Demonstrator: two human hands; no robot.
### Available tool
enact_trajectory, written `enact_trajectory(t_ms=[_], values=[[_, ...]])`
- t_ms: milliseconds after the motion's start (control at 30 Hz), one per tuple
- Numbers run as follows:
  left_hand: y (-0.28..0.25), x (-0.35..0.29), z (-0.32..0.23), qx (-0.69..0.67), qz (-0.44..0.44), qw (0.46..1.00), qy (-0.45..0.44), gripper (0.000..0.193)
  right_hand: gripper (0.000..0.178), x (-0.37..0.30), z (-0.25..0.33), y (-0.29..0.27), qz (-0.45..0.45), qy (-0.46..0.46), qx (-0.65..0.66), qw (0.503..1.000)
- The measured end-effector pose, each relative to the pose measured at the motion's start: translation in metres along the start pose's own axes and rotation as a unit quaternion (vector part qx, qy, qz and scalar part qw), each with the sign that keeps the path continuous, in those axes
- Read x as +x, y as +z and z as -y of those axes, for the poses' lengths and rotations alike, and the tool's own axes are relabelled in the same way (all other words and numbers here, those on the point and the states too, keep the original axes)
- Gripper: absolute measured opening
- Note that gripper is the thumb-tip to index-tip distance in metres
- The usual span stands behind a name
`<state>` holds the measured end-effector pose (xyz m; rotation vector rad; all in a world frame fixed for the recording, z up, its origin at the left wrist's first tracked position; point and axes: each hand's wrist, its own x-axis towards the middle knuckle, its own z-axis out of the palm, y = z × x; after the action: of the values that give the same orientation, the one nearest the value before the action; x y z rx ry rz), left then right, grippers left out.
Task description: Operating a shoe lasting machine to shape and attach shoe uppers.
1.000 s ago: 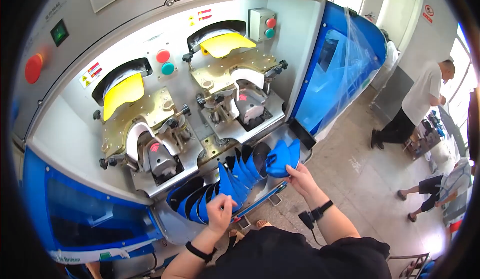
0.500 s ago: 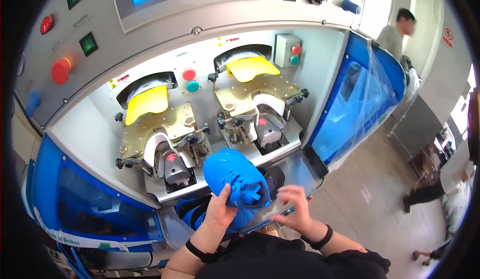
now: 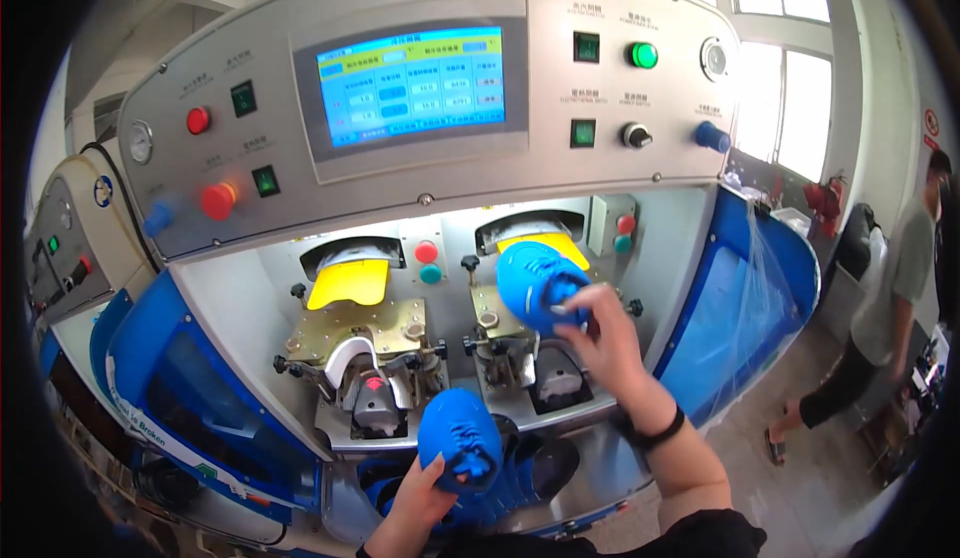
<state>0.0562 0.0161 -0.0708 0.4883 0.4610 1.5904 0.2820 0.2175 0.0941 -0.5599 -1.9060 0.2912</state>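
1. Right hand [image 3: 600, 343] is raised in front of the machine's right station, fingers [image 3: 572, 310] closed around a blue shoe upper [image 3: 538, 283]. The upper sits just in front of the right yellow pad [image 3: 562, 248], toe end up and left.
2. Left hand [image 3: 425, 488] is low, near the bottom edge, fingers wrapped on a second blue shoe upper [image 3: 460, 441], gripped from below. That upper hangs in front of the machine's lower ledge, between the two stations.
3. Left station: yellow pad [image 3: 348, 283] exposed, brass-coloured plate [image 3: 345, 330] below it, white curved mould with a red-lit clamp [image 3: 372, 386] under that. No shoe on it.
4. Right station clamp [image 3: 555, 383] is dark, partly hidden by the right wrist; can't tell what it holds.
5. More blue uppers [image 3: 520, 478] are piled in the bin under the ledge, behind the left hand.
6. Black band [image 3: 655, 428] on the right wrist.
7. Control panel above: touchscreen [image 3: 412, 86] lit, red round buttons [image 3: 218, 200] on the left, green lamp [image 3: 643, 55] on the right.
8. Another person [image 3: 890, 308] in a grey shirt stands at the right edge, well apart from the machine.
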Motion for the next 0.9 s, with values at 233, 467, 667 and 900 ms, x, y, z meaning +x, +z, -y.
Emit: enact_trajectory(t_ms=[233, 467, 667, 900], values=[[-0.008, -0.037, -0.001, 0.096, -0.134, 0.985, 0.056, 0.067, 0.036, 0.100, -0.130, 0.044, 0.003, 0.045, -0.014, 0.999], [-0.041, -0.093, -0.002, 0.116, -0.158, 0.972, 0.132, 0.062, 0.030, 0.050, -0.181, 0.067, -0.282, 0.129, -0.226, 0.923], [-0.030, -0.069, -0.006, 0.142, -0.105, 0.980, 0.092, 0.060, 0.031, 0.030, -0.221, 0.039, -0.146, 0.209, -0.214, 0.943], [0.044, -0.026, -0.037, 0.088, 0.000, 0.984, 0.158, 0.060, 0.021, -0.024, -0.022, 0.052, -0.107, -0.182, 0.021, 0.977]])
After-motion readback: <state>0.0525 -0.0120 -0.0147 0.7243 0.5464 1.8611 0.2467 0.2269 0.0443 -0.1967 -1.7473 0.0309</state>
